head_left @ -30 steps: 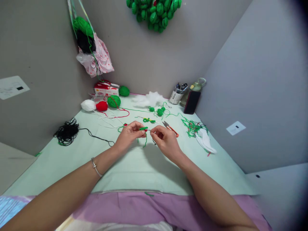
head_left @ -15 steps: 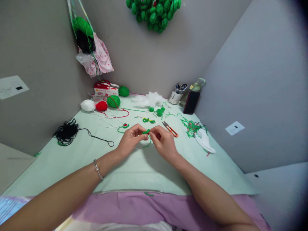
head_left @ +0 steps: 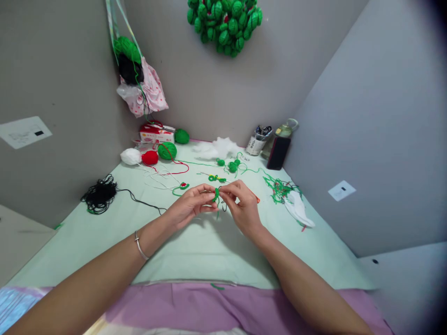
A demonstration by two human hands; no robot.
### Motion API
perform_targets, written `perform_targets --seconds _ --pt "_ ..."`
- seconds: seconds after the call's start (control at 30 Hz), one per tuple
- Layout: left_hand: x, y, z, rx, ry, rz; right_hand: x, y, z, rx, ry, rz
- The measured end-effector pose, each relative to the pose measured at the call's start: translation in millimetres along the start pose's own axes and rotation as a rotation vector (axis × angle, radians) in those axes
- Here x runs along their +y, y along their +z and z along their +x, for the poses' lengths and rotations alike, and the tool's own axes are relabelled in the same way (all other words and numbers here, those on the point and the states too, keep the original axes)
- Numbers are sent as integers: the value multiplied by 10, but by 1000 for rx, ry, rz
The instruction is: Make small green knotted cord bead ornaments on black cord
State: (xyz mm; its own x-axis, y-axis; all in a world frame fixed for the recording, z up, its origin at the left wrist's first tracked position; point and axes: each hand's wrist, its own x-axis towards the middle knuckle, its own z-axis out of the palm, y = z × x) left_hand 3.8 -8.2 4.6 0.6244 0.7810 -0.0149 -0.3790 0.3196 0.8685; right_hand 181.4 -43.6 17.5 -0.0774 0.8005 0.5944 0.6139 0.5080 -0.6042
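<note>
My left hand [head_left: 191, 204] has a closed grip on a small green crocheted piece [head_left: 216, 195], which I hold above the tabletop [head_left: 195, 263] between my thumb and fingers, a green yarn tail hanging below it. My right hand [head_left: 243, 203] meets the piece from the other side, thumb and forefinger drawn close at its right edge; the tips are too small to read, so I cannot tell what that grip has between them. A thin black strand [head_left: 224, 208] loops down just beside those fingertips. Behind my hands lie a crochet hook [head_left: 222, 180] with a yellow part, a green looped piece [head_left: 212, 178] beside it, and, to the left, a small red-and-green piece [head_left: 184, 185]. Orange snips [head_left: 258, 200] peek out from behind my right hand. Farther left is a tangle of black yarn [head_left: 100, 194], one strand trailing toward my left wrist. Near the back left, a white ball [head_left: 130, 157], a red ball [head_left: 150, 158] and a green ball [head_left: 167, 151] sit in a row. White stuffing [head_left: 219, 148] lies at the back, with small green balls [head_left: 233, 166] in front of it. On the right, green yarn scraps [head_left: 277, 188] spread beside a white cloth [head_left: 296, 208], and a dark phone [head_left: 278, 153] stands upright near a pen cup [head_left: 255, 145].
</note>
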Motion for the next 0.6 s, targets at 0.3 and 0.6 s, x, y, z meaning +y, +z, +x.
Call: perform_targets --seconds 0.3,0.6 --pt "36 16 -7 73 49 56 163 44 50 -158 295 363" --pt "-22 -31 26 115 88 168 123 33 66 -188 326 514"
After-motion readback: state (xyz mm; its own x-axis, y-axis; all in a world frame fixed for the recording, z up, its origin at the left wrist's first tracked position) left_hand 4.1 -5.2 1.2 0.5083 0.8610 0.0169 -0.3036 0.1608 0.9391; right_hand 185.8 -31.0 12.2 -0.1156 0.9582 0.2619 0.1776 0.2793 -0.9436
